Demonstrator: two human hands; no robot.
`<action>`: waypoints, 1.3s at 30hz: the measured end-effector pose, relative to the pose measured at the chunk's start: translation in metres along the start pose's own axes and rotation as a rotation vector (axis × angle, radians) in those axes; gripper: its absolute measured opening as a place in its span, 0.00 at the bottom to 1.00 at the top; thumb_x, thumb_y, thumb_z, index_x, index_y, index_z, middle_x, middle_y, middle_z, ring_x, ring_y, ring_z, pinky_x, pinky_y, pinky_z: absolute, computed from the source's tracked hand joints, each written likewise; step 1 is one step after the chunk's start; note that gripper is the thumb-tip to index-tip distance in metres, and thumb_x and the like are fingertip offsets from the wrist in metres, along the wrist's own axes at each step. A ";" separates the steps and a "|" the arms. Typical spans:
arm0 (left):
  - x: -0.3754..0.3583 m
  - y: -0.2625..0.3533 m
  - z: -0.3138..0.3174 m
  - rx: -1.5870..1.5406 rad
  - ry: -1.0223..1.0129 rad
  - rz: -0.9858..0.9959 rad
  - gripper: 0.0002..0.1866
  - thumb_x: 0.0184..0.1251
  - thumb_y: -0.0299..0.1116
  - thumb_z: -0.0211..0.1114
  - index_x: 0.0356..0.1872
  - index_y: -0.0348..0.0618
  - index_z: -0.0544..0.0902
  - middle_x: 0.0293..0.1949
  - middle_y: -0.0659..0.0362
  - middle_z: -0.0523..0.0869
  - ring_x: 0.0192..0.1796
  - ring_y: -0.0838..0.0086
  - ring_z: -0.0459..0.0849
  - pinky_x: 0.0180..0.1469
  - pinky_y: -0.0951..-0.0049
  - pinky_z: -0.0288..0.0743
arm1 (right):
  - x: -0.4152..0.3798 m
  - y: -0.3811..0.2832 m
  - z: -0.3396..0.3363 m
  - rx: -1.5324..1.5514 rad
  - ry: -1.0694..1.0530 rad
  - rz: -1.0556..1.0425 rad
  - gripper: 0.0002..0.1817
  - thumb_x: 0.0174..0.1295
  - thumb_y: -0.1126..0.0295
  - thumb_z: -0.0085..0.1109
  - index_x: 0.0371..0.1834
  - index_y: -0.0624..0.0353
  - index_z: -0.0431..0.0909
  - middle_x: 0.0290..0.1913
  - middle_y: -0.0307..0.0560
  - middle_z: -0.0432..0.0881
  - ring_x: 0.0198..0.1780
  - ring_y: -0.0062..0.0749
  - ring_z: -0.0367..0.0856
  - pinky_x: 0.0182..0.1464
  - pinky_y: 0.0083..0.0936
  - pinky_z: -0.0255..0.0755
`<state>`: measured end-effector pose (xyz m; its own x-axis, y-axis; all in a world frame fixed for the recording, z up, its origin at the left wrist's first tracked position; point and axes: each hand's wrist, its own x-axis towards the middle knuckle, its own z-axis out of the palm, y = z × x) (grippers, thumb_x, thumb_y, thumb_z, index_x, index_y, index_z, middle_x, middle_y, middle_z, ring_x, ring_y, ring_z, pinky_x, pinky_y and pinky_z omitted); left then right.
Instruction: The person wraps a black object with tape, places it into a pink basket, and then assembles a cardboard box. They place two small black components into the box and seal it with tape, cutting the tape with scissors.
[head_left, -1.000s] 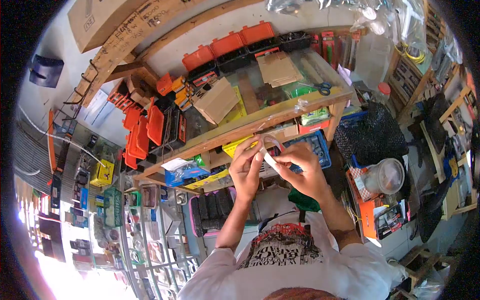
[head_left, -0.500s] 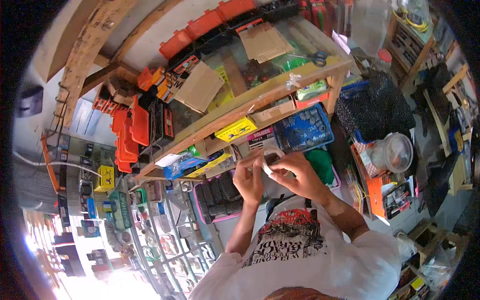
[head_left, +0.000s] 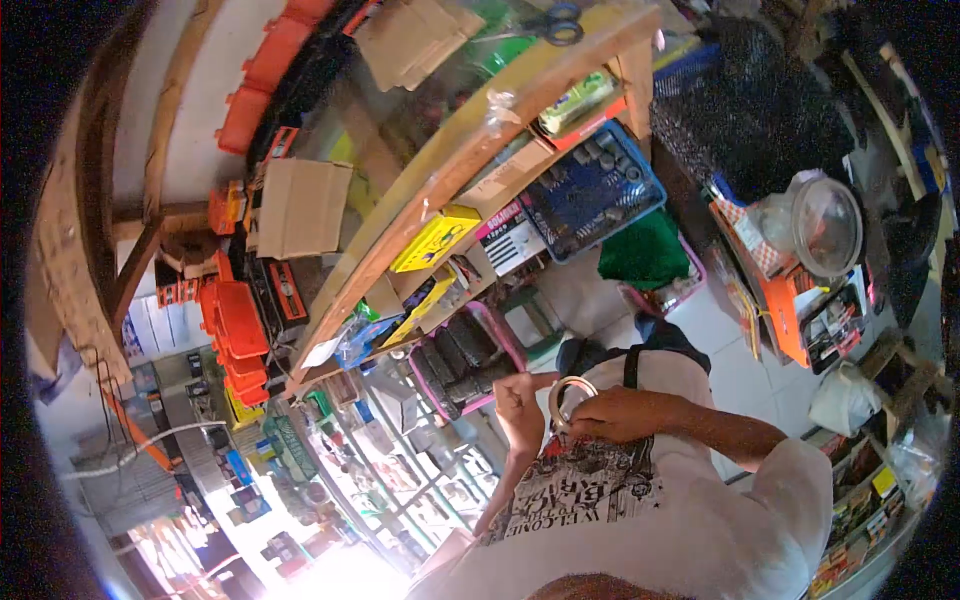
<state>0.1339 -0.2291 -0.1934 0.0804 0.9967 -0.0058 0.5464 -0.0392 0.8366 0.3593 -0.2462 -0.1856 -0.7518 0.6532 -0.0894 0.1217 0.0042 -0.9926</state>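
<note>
A pale ring-shaped roll (head_left: 566, 398), which looks like tape, is in front of the white shirt. My right hand (head_left: 622, 414) grips its right and lower side, with the fingers wrapped round the edge. Just left of the roll, my left hand (head_left: 520, 408) is closed, with one digit stretched toward the roll's top. Anything pinched in the left hand is too small to make out.
A wooden-framed glass counter (head_left: 440, 175) bears cardboard and scissors (head_left: 563, 25). Below are a yellow box (head_left: 436, 240), a blue basket (head_left: 592, 190) of fittings and a pink-rimmed crate (head_left: 463, 362). A clear round container (head_left: 827, 228) stands at the right.
The view has turned and shifted. Both hands are lower, nearer the shirt. The right hand holds the roll from its right side, and the left hand's fingers have moved off its left side.
</note>
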 end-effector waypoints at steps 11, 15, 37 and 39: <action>-0.010 0.011 0.001 -0.251 -0.076 -0.426 0.10 0.87 0.35 0.49 0.51 0.38 0.66 0.41 0.44 0.88 0.41 0.63 0.92 0.31 0.74 0.79 | -0.004 0.046 0.012 0.366 -0.183 -0.105 0.16 0.78 0.63 0.56 0.62 0.56 0.79 0.51 0.52 0.85 0.52 0.43 0.85 0.55 0.40 0.75; 0.000 0.027 0.011 -0.171 -0.070 -0.327 0.10 0.87 0.35 0.48 0.49 0.37 0.65 0.33 0.49 0.85 0.32 0.70 0.86 0.34 0.70 0.83 | -0.011 0.040 0.002 0.394 -0.232 -0.003 0.18 0.78 0.63 0.56 0.67 0.54 0.76 0.55 0.54 0.83 0.57 0.44 0.83 0.60 0.38 0.74; 0.049 0.017 -0.026 -0.306 -0.554 0.291 0.62 0.44 0.34 0.90 0.76 0.46 0.51 0.77 0.41 0.62 0.63 0.61 0.80 0.59 0.58 0.76 | -0.001 0.021 -0.072 0.218 0.036 0.082 0.13 0.73 0.74 0.60 0.57 0.61 0.83 0.53 0.47 0.88 0.56 0.29 0.85 0.59 0.31 0.78; 0.053 0.014 -0.031 -0.319 -0.573 0.297 0.65 0.42 0.35 0.91 0.76 0.46 0.50 0.78 0.40 0.59 0.63 0.60 0.81 0.63 0.57 0.74 | -0.001 0.014 -0.111 0.075 0.114 -0.048 0.13 0.72 0.73 0.61 0.58 0.61 0.83 0.55 0.48 0.87 0.57 0.30 0.85 0.60 0.32 0.78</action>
<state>0.1198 -0.1743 -0.1648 0.6602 0.7504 0.0336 0.1706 -0.1933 0.9662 0.4336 -0.1625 -0.1907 -0.6769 0.7352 -0.0355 0.0349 -0.0162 -0.9993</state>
